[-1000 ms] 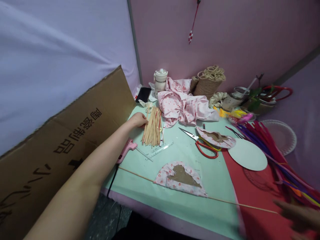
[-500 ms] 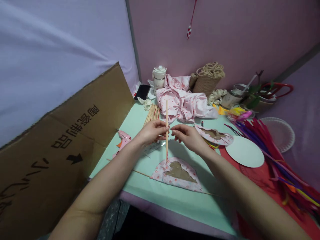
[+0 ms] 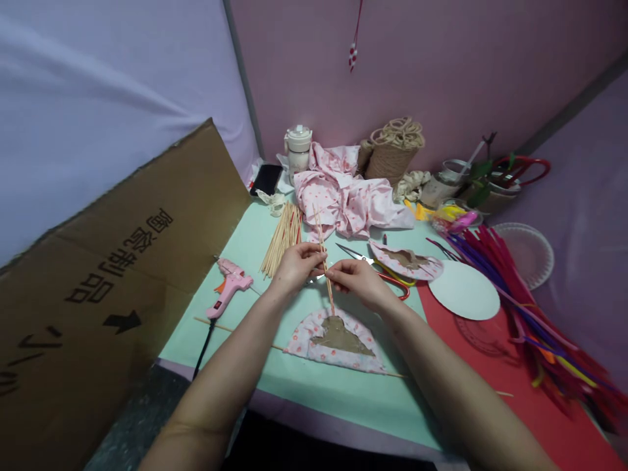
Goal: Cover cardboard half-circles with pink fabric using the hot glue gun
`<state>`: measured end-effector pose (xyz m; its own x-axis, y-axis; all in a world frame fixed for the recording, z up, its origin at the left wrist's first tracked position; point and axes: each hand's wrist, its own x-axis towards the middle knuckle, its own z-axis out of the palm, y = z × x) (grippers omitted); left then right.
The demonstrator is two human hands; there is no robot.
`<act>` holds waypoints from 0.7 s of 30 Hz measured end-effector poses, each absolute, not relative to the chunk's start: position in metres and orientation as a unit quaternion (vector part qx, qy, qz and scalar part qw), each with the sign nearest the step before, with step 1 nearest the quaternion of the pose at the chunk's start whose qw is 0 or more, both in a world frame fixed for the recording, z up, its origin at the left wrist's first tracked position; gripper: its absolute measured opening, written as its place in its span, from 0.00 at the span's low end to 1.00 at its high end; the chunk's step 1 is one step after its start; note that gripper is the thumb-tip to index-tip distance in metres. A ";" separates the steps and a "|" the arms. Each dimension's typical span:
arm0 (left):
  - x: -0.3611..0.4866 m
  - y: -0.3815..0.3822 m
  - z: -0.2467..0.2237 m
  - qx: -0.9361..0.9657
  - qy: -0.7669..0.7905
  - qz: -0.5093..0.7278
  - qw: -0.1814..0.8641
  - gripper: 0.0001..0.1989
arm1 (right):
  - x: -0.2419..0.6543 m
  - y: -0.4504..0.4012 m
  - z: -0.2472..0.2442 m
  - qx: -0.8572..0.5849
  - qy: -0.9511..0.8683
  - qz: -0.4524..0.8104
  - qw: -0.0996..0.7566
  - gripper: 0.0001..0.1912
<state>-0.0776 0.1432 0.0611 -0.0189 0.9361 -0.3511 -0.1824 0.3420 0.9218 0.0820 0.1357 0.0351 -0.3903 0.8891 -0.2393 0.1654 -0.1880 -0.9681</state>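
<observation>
Several thin wooden sticks (image 3: 321, 237) stand nearly upright, held together between my two hands. My left hand (image 3: 297, 265) pinches them from the left. Just below and to the right, the fingertips of my right hand (image 3: 354, 280) pinch the same sticks. Their lower ends reach the top of a half-round cardboard piece (image 3: 338, 337) edged with pink floral cloth, which lies on the table. Another thin stick (image 3: 272, 343) runs along its straight edge and sticks out at both sides.
A pink glue gun (image 3: 229, 282) and a bundle of sticks (image 3: 282, 242) lie to the left. Scissors (image 3: 397, 282), a second cloth-edged piece (image 3: 434, 267), a white disc (image 3: 464, 291) and pipe cleaners (image 3: 520, 307) lie right. A large cardboard sheet (image 3: 112, 229) stands at the left.
My right fingers have closed on the sticks; before, they were beside them. The sticks now tilt slightly and spread at the top. The view has shifted to the right.
</observation>
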 end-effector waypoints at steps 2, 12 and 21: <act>-0.079 0.144 0.059 0.334 0.547 0.461 0.615 0.13 | 0.082 0.136 0.035 -0.466 -0.563 0.618 0.289 0.18; -0.084 0.142 0.050 0.323 0.521 0.466 0.637 0.16 | 0.082 0.137 0.033 -0.463 -0.570 0.616 0.284 0.20; -0.081 0.141 0.052 0.327 0.527 0.466 0.631 0.15 | 0.082 0.133 0.040 -0.476 -0.588 0.598 0.267 0.19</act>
<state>-0.0814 0.1412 0.0522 0.0095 0.9331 -0.3595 -0.2434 0.3509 0.9042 0.0817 0.1325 0.0399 -0.4050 0.8781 -0.2547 0.2402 -0.1666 -0.9563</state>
